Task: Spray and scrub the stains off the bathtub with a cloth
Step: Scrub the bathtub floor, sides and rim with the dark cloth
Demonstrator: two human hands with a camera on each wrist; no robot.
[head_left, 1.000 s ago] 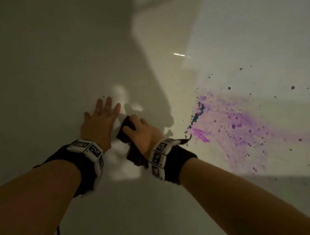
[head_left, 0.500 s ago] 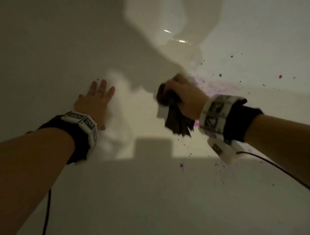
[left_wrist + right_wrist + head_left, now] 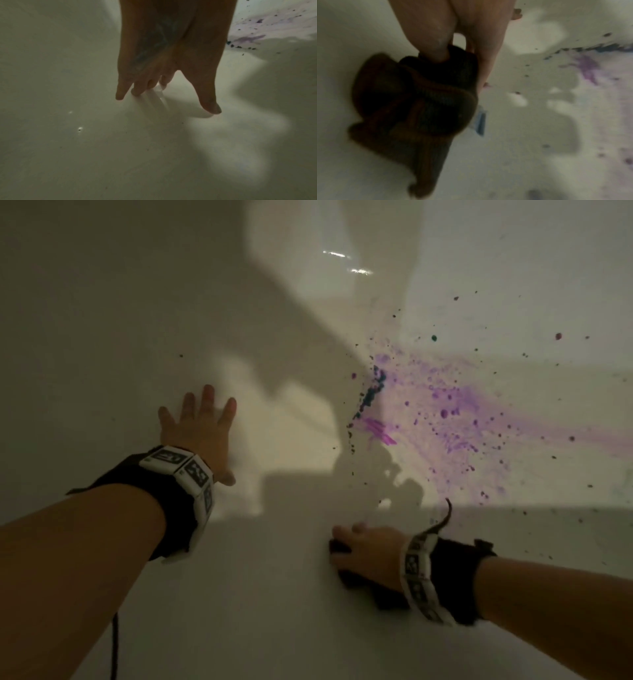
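Observation:
A purple stain (image 3: 455, 419) with dark specks spreads across the white bathtub (image 3: 102, 320) at the right; it also shows as the purple stain (image 3: 589, 70) in the right wrist view and as the purple stain (image 3: 250, 38) at the top right of the left wrist view. My right hand (image 3: 363, 546) grips a dark brown cloth (image 3: 352, 577) against the tub surface, below and left of the stain. In the right wrist view the cloth (image 3: 419, 102) hangs bunched under the fingers (image 3: 436, 40). My left hand (image 3: 200, 426) lies flat with spread fingers on the tub, left of the stain. Its fingers (image 3: 123, 92) touch the surface.
Dark specks (image 3: 359, 440) trail down the tub between the stain and my right hand. A bright patch of light (image 3: 298, 412) lies between my hands, with shadows around it. A small blue label (image 3: 481, 124) sticks out of the cloth.
My right hand with the cloth has swept from the stain's left edge down toward me, uncovering the stain. The left hand stays flat on the tub.

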